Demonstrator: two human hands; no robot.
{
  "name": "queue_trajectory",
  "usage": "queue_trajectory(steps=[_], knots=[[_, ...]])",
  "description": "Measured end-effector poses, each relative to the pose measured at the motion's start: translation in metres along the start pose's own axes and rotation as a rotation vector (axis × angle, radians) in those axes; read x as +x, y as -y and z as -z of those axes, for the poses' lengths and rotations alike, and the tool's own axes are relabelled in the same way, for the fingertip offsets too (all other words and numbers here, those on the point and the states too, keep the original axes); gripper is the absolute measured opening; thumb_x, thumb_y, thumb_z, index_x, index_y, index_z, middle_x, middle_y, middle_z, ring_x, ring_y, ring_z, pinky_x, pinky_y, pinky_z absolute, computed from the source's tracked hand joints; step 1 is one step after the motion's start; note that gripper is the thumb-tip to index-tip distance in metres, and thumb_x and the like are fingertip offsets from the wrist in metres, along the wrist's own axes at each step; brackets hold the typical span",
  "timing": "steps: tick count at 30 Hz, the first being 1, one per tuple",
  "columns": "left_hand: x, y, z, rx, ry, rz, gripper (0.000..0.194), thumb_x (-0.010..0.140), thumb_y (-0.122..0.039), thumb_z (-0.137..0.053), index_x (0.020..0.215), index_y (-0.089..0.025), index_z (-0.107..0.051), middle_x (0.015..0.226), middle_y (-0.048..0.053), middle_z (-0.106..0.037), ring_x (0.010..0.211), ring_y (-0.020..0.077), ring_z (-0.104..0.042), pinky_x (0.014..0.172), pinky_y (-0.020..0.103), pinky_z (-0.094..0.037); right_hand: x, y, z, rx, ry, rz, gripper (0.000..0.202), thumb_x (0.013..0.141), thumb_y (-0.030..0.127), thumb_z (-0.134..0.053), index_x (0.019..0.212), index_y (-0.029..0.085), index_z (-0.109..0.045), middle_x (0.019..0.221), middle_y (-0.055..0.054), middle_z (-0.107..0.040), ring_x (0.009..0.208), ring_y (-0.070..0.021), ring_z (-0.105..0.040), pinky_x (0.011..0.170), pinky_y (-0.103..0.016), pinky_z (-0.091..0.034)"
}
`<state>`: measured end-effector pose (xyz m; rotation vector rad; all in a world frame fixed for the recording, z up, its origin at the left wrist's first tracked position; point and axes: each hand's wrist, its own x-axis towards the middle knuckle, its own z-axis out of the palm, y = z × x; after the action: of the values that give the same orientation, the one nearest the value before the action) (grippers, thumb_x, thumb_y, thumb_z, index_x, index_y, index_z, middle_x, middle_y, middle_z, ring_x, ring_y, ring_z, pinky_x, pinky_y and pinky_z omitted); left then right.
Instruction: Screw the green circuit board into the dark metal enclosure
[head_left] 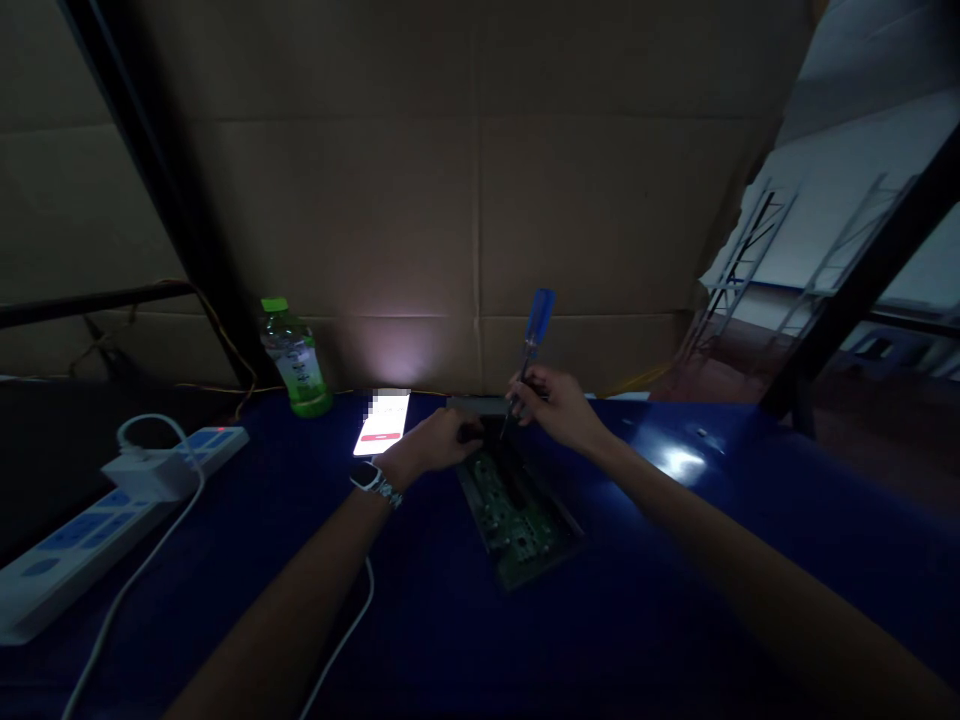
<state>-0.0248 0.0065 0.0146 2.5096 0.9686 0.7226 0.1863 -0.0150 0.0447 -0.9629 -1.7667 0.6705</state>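
Observation:
A green circuit board (517,525) lies in a shallow dark metal case (566,515) on the blue tabletop. My right hand (556,405) pinches the thin shaft of a screwdriver (538,318) below its blue handle. The screwdriver stands almost upright, its handle tilted slightly right, with its tip down in the far end of the case. Beside the tip, my left hand (448,440) is closed at the case's far left corner. Its fingertips are in shadow, so what they hold cannot be made out. A watch is on the left wrist.
A lit phone (382,420) lies beyond my left wrist. A green-capped bottle (296,360) stands behind it. At left, a white power strip (82,540) has a charger (150,473) plugged in, and a white cable (161,540) trails forward. Brown sheeting (480,200) hangs behind the table.

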Motion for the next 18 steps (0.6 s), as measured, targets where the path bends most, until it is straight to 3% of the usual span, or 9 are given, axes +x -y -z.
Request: queue_trajectory(steps=[4, 10, 18], knots=[[-0.002, 0.005, 0.0, -0.003, 0.075, 0.015, 0.027, 0.073, -0.009, -0.055, 0.09, -0.019, -0.075, 0.08, 0.005, -0.074, 0.068, 0.0169, -0.065, 0.063, 0.026, -0.044, -0.012, -0.004, 0.001, 0.164, -0.055, -0.061, 0.027, 0.087, 0.047, -0.055, 0.088, 0.02, -0.05, 0.079, -0.003, -0.066, 0.059, -0.0138, -0.064, 0.049, -0.026, -0.055], [0.002, -0.002, -0.01, -0.073, 0.004, 0.013, 0.027, 0.077, -0.012, -0.055, 0.096, -0.019, -0.073, 0.09, 0.006, -0.074, 0.077, 0.0178, -0.067, 0.069, 0.028, -0.048, -0.04, -0.016, -0.005, 0.409, -0.156, -0.209, 0.035, 0.085, 0.054, -0.055, 0.092, 0.025, -0.038, 0.075, 0.0, -0.068, 0.057, -0.0161, -0.066, 0.049, -0.03, -0.055], [-0.005, -0.012, -0.007, -0.022, -0.132, -0.031, 0.019, 0.088, -0.022, -0.051, 0.088, -0.018, -0.07, 0.083, 0.005, -0.07, 0.073, 0.0162, -0.062, 0.068, 0.029, -0.045, -0.051, -0.026, -0.015, 0.46, -0.203, -0.264, 0.049, 0.072, 0.04, -0.073, 0.091, 0.027, -0.029, 0.079, -0.001, -0.068, 0.064, -0.0192, -0.068, 0.055, -0.035, -0.058]])
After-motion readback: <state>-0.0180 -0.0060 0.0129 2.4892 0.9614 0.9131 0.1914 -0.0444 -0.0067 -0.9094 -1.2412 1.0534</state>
